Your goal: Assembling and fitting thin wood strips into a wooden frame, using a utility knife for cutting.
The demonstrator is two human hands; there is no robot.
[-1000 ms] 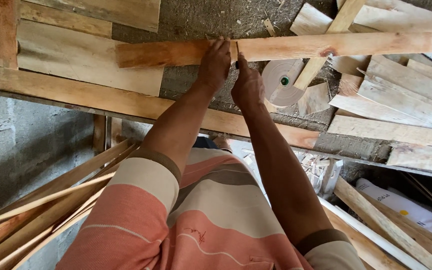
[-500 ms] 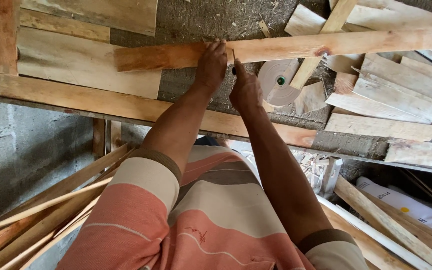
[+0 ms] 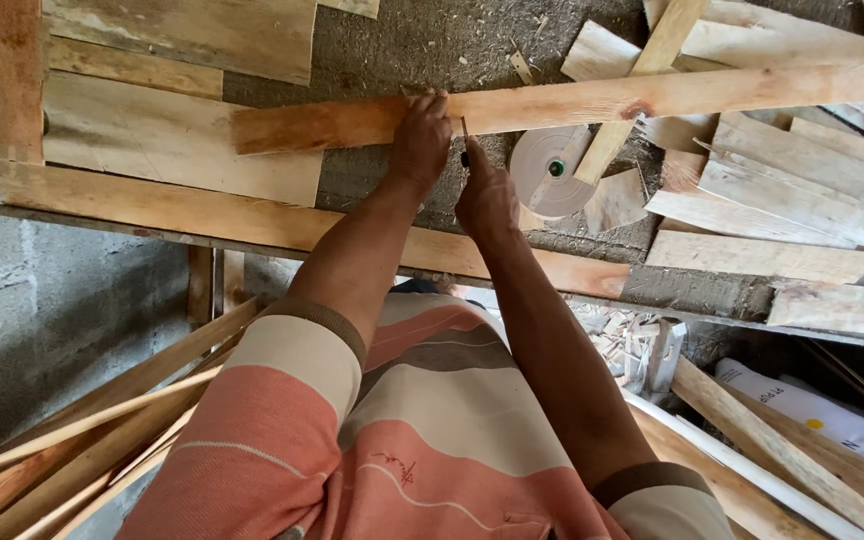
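Little shifts across these moments. The left hand (image 3: 420,140) now lies a little further up onto the long wooden strip (image 3: 572,103), its fingertips reaching the strip's far edge, where a second ago they sat nearer the middle of its face. The right hand (image 3: 487,195) sits just below the strip and slightly closer to the left hand than before, and the thin dark tool (image 3: 465,150) pinched in it now stands more upright, its tip at the strip's near edge. The strip itself appears slightly lower in the view, as the head camera tilts a touch.
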